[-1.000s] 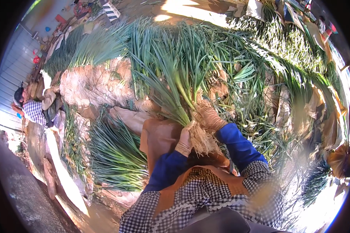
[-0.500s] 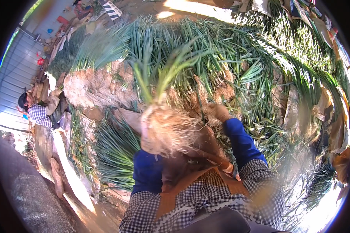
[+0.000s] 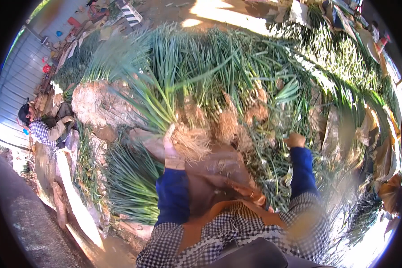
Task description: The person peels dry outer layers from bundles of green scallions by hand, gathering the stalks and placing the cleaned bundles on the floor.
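L hand fingers clamped round a green-onion bunch just above its roots, leaves fanning up past the fingertips. R hand in the heap, grip unclear. Prob. mid-bundling; next needs R hand support.

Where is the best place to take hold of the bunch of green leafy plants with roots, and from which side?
Probably at the neck just above the roots, where the bunch is narrowest; the left hand has its grip there. Come from below, since the leaves fan out upward.
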A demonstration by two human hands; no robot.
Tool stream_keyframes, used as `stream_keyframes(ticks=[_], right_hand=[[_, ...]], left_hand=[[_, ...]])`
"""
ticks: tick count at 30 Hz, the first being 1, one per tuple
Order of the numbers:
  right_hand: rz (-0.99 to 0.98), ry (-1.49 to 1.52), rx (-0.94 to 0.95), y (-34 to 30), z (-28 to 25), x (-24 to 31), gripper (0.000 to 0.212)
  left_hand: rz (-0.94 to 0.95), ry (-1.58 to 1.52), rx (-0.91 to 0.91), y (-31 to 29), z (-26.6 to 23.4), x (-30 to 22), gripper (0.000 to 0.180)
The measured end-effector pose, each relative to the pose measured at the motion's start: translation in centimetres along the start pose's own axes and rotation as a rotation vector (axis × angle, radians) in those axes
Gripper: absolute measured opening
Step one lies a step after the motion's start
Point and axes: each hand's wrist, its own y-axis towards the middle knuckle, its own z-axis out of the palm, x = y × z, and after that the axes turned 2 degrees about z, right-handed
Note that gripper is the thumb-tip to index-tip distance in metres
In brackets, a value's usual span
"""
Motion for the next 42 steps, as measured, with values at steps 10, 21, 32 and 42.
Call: stream_keyframes(ticks=[10,21,32,42], right_hand=[[-0.102,0.837,-0.104,7.0,-3.2,21.2,0.039],[-0.716,0.229,-0.129,11.6,-1.1,14.1,0.029],[-0.193,1.246,0.317,4.3,0.2,4.2,0.027],[-0.164,2.101,0.282,-2.4,4.2,4.3,0.029]], left_hand=[[-0.041,-0.548,0.169,-1.2,7.5,-2.9,0.040],[-0.180,-0.068,-0.054,-0.4,2.6,3.7,0.044],[-0.252,-0.201,0.009,-2.2,1.2,4.7,0.044],[-0.432,0.174,-0.125,-8.7,8.9,10.9,0.026]])
